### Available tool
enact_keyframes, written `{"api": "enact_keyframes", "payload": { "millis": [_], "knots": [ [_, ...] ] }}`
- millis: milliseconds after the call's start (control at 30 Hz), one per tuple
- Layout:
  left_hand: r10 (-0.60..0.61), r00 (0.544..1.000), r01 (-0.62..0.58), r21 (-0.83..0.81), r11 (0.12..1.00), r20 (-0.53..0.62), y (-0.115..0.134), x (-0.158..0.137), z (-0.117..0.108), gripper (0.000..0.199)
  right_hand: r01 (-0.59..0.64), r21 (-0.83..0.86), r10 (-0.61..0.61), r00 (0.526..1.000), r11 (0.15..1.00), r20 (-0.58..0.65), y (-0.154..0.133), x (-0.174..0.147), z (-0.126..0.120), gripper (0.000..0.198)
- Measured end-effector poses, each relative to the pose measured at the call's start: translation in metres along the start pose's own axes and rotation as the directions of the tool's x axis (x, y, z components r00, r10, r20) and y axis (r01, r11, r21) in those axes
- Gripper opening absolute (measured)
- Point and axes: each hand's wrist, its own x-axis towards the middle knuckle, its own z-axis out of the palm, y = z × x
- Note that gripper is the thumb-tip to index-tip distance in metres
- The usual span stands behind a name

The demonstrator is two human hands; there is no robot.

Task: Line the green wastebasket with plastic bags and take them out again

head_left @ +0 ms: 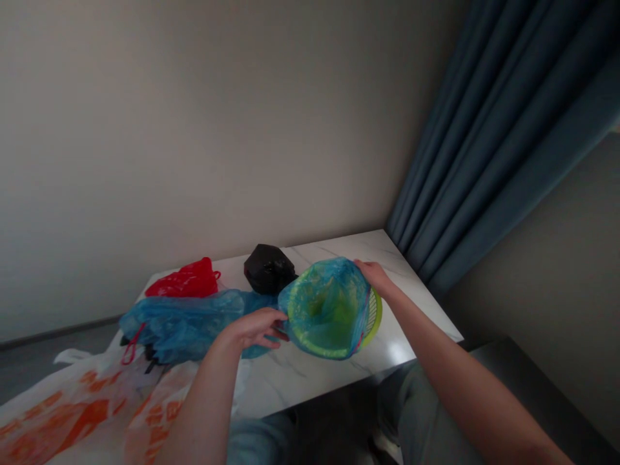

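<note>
A green mesh basket (374,316) lies tipped above the table, its mouth turned towards me. A thin blue plastic bag (334,274) lines it and folds over most of the rim, leaving the mesh bare on the right side. My right hand (372,276) grips the bag at the upper right of the rim. At the left edge of the rim, my left hand (261,327) pinches the bag between thumb and forefinger, its other fingers loosely curled. The far side of the basket is hidden.
On the white marbled table (290,381) lie a black plastic bag (267,268), a red plastic bag (184,281) and crumpled blue bags (188,323). White bags with orange print (72,413) fill the near left. A blue curtain (484,142) hangs at right.
</note>
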Motion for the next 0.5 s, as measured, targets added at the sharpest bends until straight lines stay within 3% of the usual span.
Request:
{"api": "enact_keyframes", "payload": {
  "millis": [133,300,500],
  "knots": [
    [0.082,0.992,-0.085,-0.026,0.996,-0.098,-0.001,0.006,0.0,0.032,0.071,-0.143,-0.068,0.997,0.987,0.024,-0.004,-0.004,-0.003,0.034],
    [0.097,0.977,-0.101,-0.009,0.995,-0.189,-0.001,0.011,-0.001,0.035,0.17,-0.366,-0.195,0.98,0.915,-0.032,-0.009,-0.01,-0.004,0.035],
    [0.193,0.889,-0.166,0.101,0.981,-0.416,0.004,0.012,-0.004,0.028,0.358,-0.294,-0.406,0.906,0.886,-0.119,-0.018,-0.015,0.0,0.032]
  ]
}}
